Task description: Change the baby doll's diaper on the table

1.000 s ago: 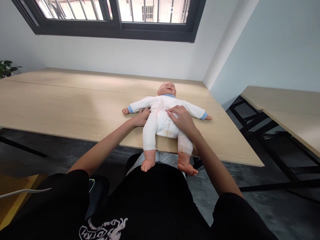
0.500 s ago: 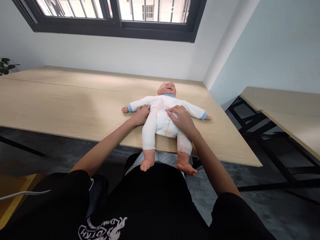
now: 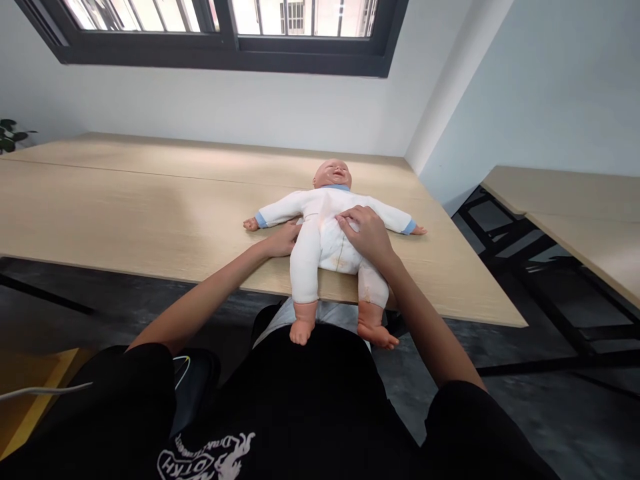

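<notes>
On its back on the table lies a baby doll (image 3: 306,257) in a white suit with blue cuffs and collar, head away from me, feet over the front edge. A white diaper (image 3: 336,248) with yellowish-brown marks covers its crotch. My left hand (image 3: 284,240) is against the doll's hip on the left, its fingertips hidden behind the body. Across the diaper's upper right side rests my right hand (image 3: 369,232), its fingers bent and closed at the waist edge. The doll's leg on the right looks thinly covered, with a tear near the ankle.
The light wooden table (image 3: 150,213) runs far to the left and meets the wall under a dark-framed window (image 3: 310,57). At the right stands another table (image 3: 590,220) on black legs. A yellow box-like piece (image 3: 40,400) sits low at the left.
My left hand has slid further behind the doll's hip, hiding its fingers. The doll's leg on the left has shifted slightly right. My right hand stays on the diaper.
</notes>
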Available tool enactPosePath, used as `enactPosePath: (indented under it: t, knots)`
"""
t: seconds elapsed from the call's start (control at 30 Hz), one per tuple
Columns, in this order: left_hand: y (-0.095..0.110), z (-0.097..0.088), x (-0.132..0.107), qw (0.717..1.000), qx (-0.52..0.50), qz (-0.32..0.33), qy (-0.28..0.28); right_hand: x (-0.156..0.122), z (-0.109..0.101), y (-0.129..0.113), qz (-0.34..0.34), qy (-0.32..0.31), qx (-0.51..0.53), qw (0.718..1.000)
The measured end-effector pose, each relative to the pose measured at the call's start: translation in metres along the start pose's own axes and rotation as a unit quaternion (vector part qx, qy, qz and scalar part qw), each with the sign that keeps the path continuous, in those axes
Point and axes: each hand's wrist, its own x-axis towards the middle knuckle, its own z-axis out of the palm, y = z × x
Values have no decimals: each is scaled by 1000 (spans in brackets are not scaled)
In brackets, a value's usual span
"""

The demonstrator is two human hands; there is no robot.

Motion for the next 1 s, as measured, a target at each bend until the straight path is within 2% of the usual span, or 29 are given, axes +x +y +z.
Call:
enactPosePath:
  t: [0.1, 0.27, 0.37, 0.57, 0.67, 0.77, 0.83, 0.9, 1.0]
  knots:
    - [-3, 2, 3, 999, 42, 26, -12, 0, 0, 0, 0, 2, 2, 1000]
    - [-6, 3, 5, 994, 111, 24, -4, 0, 0, -1, 5, 0, 1, 1000]
    - [-5, 2, 4, 987, 159, 3, -5, 0, 0, 0, 4, -1, -3, 1000]
    - [8, -2, 3, 948, 311, -52, -50, 1, 0, 0, 2, 2, -13, 1000]
    - [15, 1, 5, 932, 348, -89, -43, 1, 0, 0, 4, -3, -11, 1000]
    - [16, 4, 8, 931, 348, -112, -17, 1, 0, 0, 6, -4, -10, 1000]
    - [13, 2, 10, 940, 320, -119, 4, 1, 0, 0, 8, -5, -9, 1000]
    - [7, -4, 12, 955, 271, -115, 24, 0, 0, 0, 12, -10, -8, 1000]
    - [-5, -19, 10, 978, 188, -87, 11, 0, -1, 0, 16, -20, -4, 1000]
